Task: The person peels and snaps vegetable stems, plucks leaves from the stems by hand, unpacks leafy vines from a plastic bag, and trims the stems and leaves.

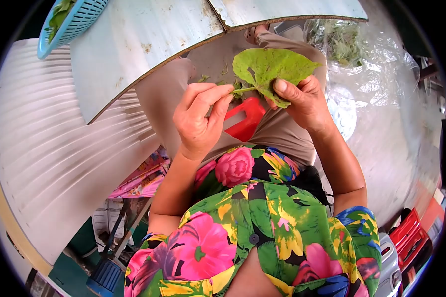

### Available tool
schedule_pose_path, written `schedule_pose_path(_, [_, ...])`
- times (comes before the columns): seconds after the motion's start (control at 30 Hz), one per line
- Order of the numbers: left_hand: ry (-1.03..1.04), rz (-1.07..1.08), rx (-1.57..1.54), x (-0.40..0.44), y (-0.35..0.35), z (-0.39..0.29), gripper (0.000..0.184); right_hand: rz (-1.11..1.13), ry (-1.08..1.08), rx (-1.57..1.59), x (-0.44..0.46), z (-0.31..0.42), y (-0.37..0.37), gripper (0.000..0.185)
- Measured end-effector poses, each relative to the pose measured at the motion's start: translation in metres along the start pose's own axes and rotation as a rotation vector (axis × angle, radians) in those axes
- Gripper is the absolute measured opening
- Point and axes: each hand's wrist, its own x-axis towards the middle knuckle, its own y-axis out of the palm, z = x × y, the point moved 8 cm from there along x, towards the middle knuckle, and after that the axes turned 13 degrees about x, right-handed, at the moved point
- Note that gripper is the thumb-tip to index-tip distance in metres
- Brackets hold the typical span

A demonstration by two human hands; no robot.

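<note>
A broad green leaf point(267, 64) with a few holes and dark spots is held up between my two hands, above my lap. My right hand point(305, 99) grips the blade, with the thumb pressed on top of it. The fingertips of my left hand point(200, 111) pinch the leaf's thin pale-green stalk point(244, 90). Below the leaf, between my legs, is a red plastic seat or stool point(248, 119) with an opening in it, partly hidden by my arms and trousers.
A worn, pale tabletop point(143, 39) curves across the front. A blue plastic basket point(79, 24) with greens stands at its upper left. At upper right, a clear plastic bag point(371, 64) lies with leafy greens point(339, 44). Leaf scraps point(203, 78) lie on the floor.
</note>
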Motion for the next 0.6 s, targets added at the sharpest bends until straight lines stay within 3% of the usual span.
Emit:
schedule_pose_path(0.43, [0.101, -0.181, -0.004, 0.017, -0.063, -0.028, 0.019, 0.009, -0.169, -0.142, -0.001, 0.055, 0.037, 0.016])
schedule_pose_path(0.5, [-0.105, -0.093, -0.307, 0.025, -0.059, -0.024, 0.019, 0.046, -0.195, -0.025, 0.001, 0.065, 0.05, 0.019])
schedule_pose_path(0.57, [-0.06, -0.032, -0.335, 0.037, -0.061, -0.032, 0.019, 0.107, -0.28, -0.031, 0.001, 0.08, 0.075, 0.015])
schedule_pose_path(0.6, [-0.092, 0.096, -0.484, 0.046, -0.053, -0.037, 0.031, 0.109, -0.359, -0.148, -0.001, 0.091, 0.088, 0.015])
